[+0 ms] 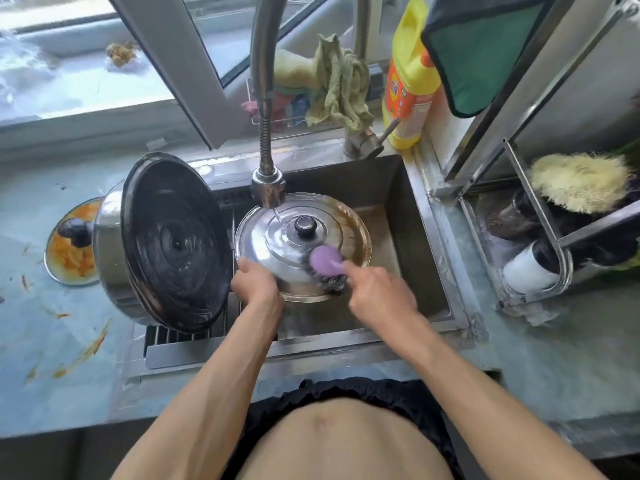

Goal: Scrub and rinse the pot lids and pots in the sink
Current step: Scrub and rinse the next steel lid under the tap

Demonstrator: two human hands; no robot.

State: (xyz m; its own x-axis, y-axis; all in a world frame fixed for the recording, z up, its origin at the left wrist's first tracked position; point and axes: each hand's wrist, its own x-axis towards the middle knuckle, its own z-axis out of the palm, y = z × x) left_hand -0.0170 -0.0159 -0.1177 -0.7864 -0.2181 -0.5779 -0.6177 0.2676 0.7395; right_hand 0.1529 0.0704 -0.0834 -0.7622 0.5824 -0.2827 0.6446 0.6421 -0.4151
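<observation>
A steel pot lid [277,237] with a dark knob is held over the sink [408,216], under a thin stream from the faucet [266,188]. My left hand [254,282] grips the lid's near left rim. My right hand [377,289] holds a purple-handled scrub brush [327,263] whose dark bristles press on the lid's near side. A large steel pot [110,251] lies tipped on its side on the sink's left rack, and a dark lid [173,244] leans in its mouth. A glass lid [69,244] smeared with orange sauce lies flat on the counter behind the pot.
A yellow detergent bottle [410,74] and a green rag [341,84] stand behind the sink. On the right, a metal rack [540,216] holds a yellow scrubber [578,181] and a white cup [530,270]. Orange food scraps [90,344] dot the left counter.
</observation>
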